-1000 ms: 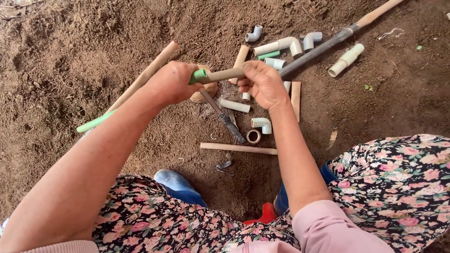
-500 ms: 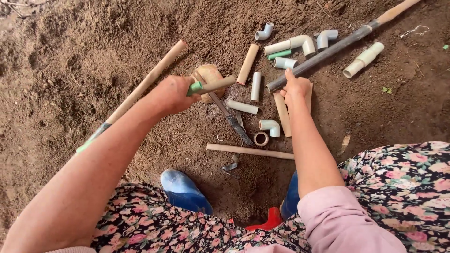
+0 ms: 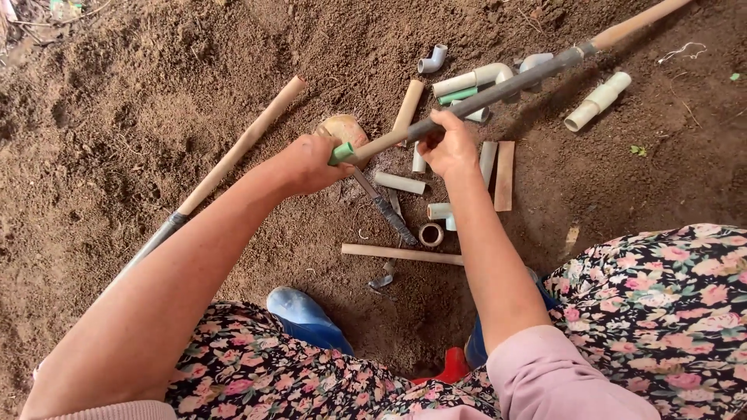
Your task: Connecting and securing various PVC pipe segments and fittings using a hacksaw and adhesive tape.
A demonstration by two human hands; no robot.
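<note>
We note the left hand (image 3: pixel 307 165) clenched on a green-capped pipe (image 3: pixel 366 149) held above the dirt floor (image 3: pixel 117 117); the right hand (image 3: pixel 450 144) fingers pinch its far end. Pipe offcuts (image 3: pixel 399 183), elbows (image 3: pixel 433 59) and a long-handled tool (image 3: pixel 537 71) crowd the ground beneath.

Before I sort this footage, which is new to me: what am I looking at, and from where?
One camera, worn on a person's head, looks down at their bare arms over dirt ground. The left hand grips a thin pipe with a green fitting at its end; the right hand touches the pipe further along. Around them lie short pipe pieces, elbow fittings, two long-handled tools and a knife. Blue boots show below.
</note>
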